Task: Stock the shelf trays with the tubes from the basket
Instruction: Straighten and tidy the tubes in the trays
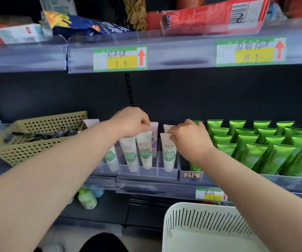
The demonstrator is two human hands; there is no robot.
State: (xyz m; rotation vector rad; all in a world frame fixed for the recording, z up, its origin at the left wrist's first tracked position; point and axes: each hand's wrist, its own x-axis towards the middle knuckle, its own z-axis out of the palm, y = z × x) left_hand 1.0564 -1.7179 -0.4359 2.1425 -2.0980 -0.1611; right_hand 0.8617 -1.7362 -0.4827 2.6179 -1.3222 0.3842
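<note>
Most of the job looks done. Four white tubes with green leaves and a purple tube (154, 140) stand in the clear trays (141, 173) at the front edge of the shelf (146, 188), near its middle. The white basket (201, 222) sits low, under the front edge of the shelf on the right side. I see no tubes in the part of it that shows, so I think few or none are left. What is left is to set these last tubes straight and let go

The left hand (130, 122) has its fingers curled down. It seems to pinch the flat top of the middle white tube (145, 151), just beside the purple one. The right hand (188, 138) pinches the flat top of the right white tube (168, 155), which stands in the end slot of the tray with another pale tube right behind it

The tubes look like soft, smooth plastic. They are flat and wide at the top and round at the cap end, and they stand cap down, leaning back a bit. The trays are hard and see-through, with thin walls. The white basket is stiff plastic with long thin slits. Toward the left end of the shelf is a tan basket (37, 139) full of little round holes. Toward the right end stand rows of shiny green tubes (255, 142)
</note>
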